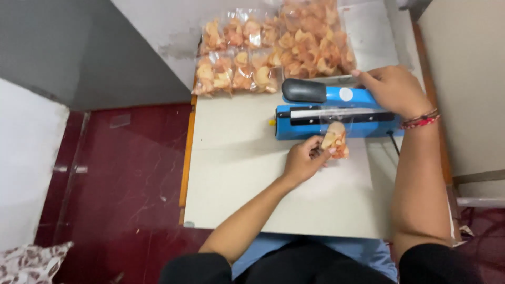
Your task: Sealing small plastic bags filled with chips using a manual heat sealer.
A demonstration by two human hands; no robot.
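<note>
Nearest the camera, the person's dark top and light blue lap cloth meet the front edge of the pale, flat-topped table (236, 179), which stands on a dark red stone floor (126, 173). All places below are given from the blue impulse heat sealer with a black handle (336, 113) that sits on the far half of that table.

Just in front of the sealer, the left hand (305, 160) is curled, its fingertips pinched on the lower part of a small clear plastic pouch of pale orange fried crisps (335, 141). The pouch lies against the sealer's front face, and its clear upper end reaches up over the black sealing bar.

On top of the sealer, towards its right end, the right hand (392, 89) rests on the blue arm, fingers pressed together and bent over its far edge. A red and dark thread bracelet (420, 120) circles that wrist, just right of the sealer's body.

Behind the sealer, touching or almost touching its back, lies a large clear bag full of the same orange crisps (315, 37). Left of that bag, still behind the sealer, several small filled pouches (236, 58) lie side by side in two rows against the white wall.
</note>
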